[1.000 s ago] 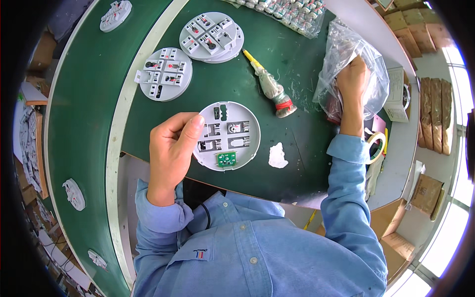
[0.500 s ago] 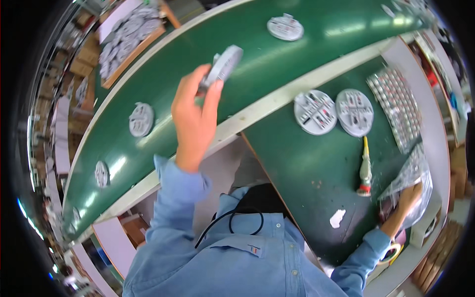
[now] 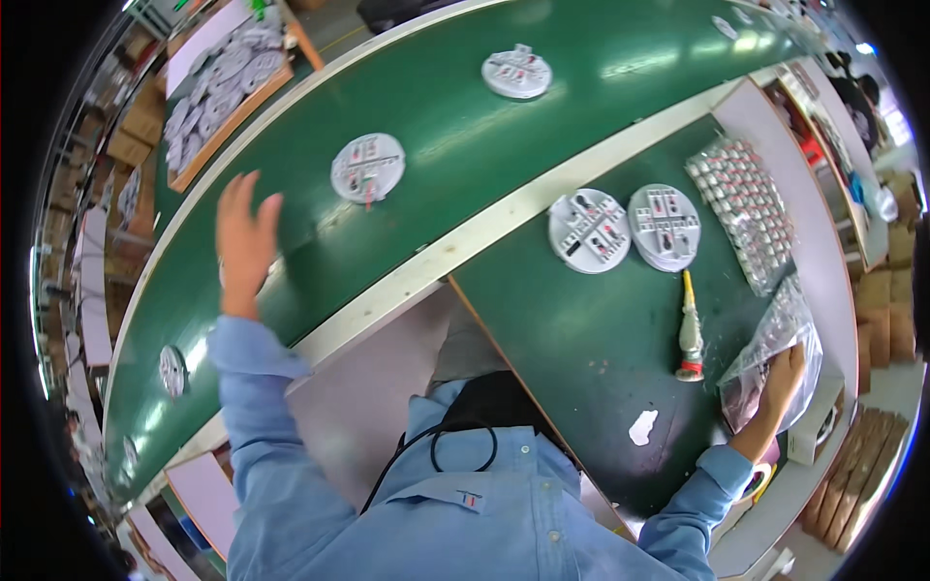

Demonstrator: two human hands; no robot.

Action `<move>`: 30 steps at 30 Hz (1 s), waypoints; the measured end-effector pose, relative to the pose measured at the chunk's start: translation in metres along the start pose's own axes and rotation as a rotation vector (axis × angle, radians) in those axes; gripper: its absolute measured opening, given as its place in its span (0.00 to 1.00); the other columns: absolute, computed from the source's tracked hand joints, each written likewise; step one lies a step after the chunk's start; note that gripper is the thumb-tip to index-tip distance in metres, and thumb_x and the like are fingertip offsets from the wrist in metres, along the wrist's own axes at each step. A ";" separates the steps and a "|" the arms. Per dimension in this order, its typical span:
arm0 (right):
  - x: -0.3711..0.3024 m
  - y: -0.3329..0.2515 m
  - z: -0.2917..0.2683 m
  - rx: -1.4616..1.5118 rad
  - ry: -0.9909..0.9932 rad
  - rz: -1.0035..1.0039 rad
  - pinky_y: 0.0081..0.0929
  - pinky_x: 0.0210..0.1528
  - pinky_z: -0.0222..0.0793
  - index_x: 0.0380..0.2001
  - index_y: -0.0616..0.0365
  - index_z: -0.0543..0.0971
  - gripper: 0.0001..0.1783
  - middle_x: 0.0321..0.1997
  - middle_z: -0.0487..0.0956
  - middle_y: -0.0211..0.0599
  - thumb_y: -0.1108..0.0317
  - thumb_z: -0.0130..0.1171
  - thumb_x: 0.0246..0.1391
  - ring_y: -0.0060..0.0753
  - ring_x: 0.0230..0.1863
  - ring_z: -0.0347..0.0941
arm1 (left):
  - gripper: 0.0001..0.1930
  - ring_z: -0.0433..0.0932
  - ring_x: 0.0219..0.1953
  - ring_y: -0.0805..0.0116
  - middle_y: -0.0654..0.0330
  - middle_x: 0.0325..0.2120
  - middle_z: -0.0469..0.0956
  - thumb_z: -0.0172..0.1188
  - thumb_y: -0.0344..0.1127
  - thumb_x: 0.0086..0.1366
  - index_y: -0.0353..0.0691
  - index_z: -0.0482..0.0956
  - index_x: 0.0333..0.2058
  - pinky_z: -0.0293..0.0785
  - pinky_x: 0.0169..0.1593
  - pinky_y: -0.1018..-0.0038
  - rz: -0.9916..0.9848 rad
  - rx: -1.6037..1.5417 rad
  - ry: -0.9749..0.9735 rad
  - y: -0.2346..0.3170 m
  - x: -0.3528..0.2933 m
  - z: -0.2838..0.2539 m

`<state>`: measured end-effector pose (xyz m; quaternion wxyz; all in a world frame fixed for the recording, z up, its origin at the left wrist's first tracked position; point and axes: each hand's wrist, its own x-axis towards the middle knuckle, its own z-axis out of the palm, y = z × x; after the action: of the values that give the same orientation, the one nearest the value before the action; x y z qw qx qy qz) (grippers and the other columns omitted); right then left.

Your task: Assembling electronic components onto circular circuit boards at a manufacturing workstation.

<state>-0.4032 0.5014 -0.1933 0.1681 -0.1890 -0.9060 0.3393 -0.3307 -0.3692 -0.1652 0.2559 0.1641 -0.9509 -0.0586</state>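
My left hand (image 3: 248, 232) reaches over the green conveyor belt (image 3: 436, 145), fingers apart and holding nothing. Under its palm lies a grey disc, mostly hidden by the hand. To the right of that hand, a round light-grey disc (image 3: 366, 169) with small dark and red parts rests flat on the belt. My right hand (image 3: 781, 382) is at the mouth of a clear plastic bag (image 3: 790, 315) on the right of the workbench; its fingers are partly behind the film, and whether they grip anything is hidden.
Two similar grey discs (image 3: 589, 230) sit side by side on the green bench, near a yellow-tipped electric screwdriver (image 3: 690, 334) and a tray of small parts (image 3: 744, 208). Other discs (image 3: 516, 73) lie along the belt. A white scrap (image 3: 642, 427) and a tape roll (image 3: 760, 481) are nearer me.
My left hand has let go of the grey disc, which now lies on the belt, and has moved left toward another disc. The right hand stays at the bag.
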 end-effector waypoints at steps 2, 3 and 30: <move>-0.012 -0.031 -0.010 0.026 -0.158 0.018 0.27 0.46 0.76 0.57 0.62 0.83 0.17 0.51 0.85 0.33 0.67 0.50 0.77 0.21 0.44 0.77 | 0.21 0.80 0.64 0.47 0.43 0.61 0.82 0.67 0.38 0.75 0.34 0.82 0.62 0.74 0.68 0.58 -0.092 -0.091 -0.159 -0.089 -0.003 -0.017; -0.016 -0.038 -0.014 0.029 -0.143 0.026 0.27 0.46 0.76 0.57 0.62 0.83 0.17 0.51 0.85 0.33 0.67 0.50 0.77 0.21 0.44 0.77 | 0.19 0.83 0.60 0.52 0.45 0.56 0.85 0.67 0.36 0.75 0.33 0.84 0.59 0.78 0.64 0.61 -0.146 -0.221 -0.276 -0.130 -0.010 -0.022; -0.205 -0.189 0.062 0.491 -0.390 -0.111 0.32 0.48 0.80 0.49 0.62 0.86 0.12 0.45 0.89 0.36 0.81 0.71 0.63 0.30 0.46 0.84 | 0.20 0.83 0.46 0.51 0.52 0.42 0.84 0.74 0.34 0.69 0.37 0.83 0.57 0.78 0.47 0.57 0.249 -0.814 -0.626 0.349 -0.132 0.010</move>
<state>-0.2942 0.2414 -0.1455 0.0502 -0.0245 -0.8212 0.5680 -0.3266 0.0042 -0.1669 0.0078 -0.0881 -0.8943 -0.4386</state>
